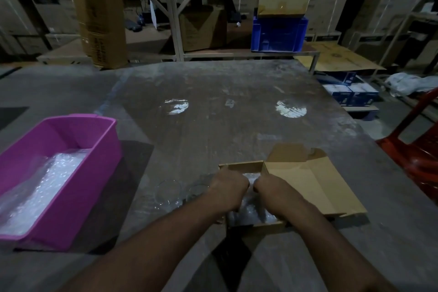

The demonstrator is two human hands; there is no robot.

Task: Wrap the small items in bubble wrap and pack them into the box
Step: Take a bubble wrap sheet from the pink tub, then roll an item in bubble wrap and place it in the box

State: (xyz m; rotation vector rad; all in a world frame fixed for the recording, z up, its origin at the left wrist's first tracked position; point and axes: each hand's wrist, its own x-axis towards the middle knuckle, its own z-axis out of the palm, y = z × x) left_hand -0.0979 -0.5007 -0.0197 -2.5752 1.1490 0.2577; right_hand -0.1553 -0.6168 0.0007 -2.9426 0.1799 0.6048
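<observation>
Inside 1 box [296, 180]: 2 hands [228, 187] gripping bubble wrap [251, 214]; 2 glasses [169, 193] beside.

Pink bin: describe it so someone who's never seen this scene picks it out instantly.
Start at the grey table and go to its left edge, well left of the cardboard box both hands are working in. The pink bin is an open rectangular plastic tub holding bubble wrap. It is the only bright pink thing in view.
</observation>
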